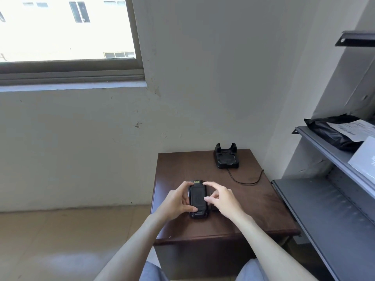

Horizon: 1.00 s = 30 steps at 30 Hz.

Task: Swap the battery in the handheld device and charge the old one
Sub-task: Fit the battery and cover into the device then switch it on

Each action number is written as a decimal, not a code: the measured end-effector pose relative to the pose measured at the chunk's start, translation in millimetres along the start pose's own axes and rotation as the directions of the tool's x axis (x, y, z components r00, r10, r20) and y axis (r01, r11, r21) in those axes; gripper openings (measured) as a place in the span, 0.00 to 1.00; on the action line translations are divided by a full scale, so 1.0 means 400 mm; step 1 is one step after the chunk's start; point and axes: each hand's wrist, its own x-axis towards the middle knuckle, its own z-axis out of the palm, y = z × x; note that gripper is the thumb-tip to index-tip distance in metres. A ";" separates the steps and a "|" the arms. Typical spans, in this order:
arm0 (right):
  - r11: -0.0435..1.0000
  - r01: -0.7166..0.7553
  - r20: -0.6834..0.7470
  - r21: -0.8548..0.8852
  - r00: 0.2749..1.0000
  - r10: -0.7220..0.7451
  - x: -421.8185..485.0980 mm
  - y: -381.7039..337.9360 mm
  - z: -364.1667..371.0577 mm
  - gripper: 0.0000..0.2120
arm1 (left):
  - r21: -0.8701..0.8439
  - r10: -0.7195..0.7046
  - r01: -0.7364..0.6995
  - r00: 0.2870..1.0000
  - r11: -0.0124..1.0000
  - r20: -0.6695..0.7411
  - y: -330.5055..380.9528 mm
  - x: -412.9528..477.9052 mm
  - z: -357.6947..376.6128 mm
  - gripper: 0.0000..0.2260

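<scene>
- Small dark wooden table (pixel 253 209) tucked into the corner, with a window (pixel 60 27) up on the left wall.
- At the table's far right sits a black charging cradle (pixel 226 157), well apart from the hands, and its cable (pixel 245 182) loops off toward the right edge.
- A grey metal shelf (pixel 324 199) runs along the right, carrying a black bag (pixel 328 134) and a white box (pixel 365 159).
- Nothing lies between the hands and the cradle.
- A small dark thing (pixel 214 208) peeks out under the right palm; I can't tell what it is.
- The left hand (pixel 176 201) grips the handheld device (pixel 197 196), fingers curled round its left side and thumb across the lower end.
- The right hand (pixel 223 199) has its fingers spread, index tip on the top right corner and thumb tip against the right edge.
- The device sits near the middle of the table, flat dark panel up.
- Its long axis runs away from the person, the yellow-labelled end pointing toward the wall.
</scene>
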 end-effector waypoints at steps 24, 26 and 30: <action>0.944 -0.067 0.117 -0.322 0.987 0.110 0.043 -0.037 -0.021 0.25 | 0.395 -0.146 0.071 0.976 0.916 0.164 -0.023 0.021 -0.027 0.39; 0.936 -0.045 0.116 -0.349 0.989 0.091 0.043 -0.039 -0.024 0.24 | 0.416 -0.124 0.044 0.978 0.908 0.167 -0.016 0.023 -0.029 0.38; 0.914 0.005 0.080 -0.406 0.996 0.030 0.041 -0.042 -0.028 0.21 | 0.515 -0.036 -0.015 0.995 0.857 0.089 -0.002 0.030 -0.024 0.34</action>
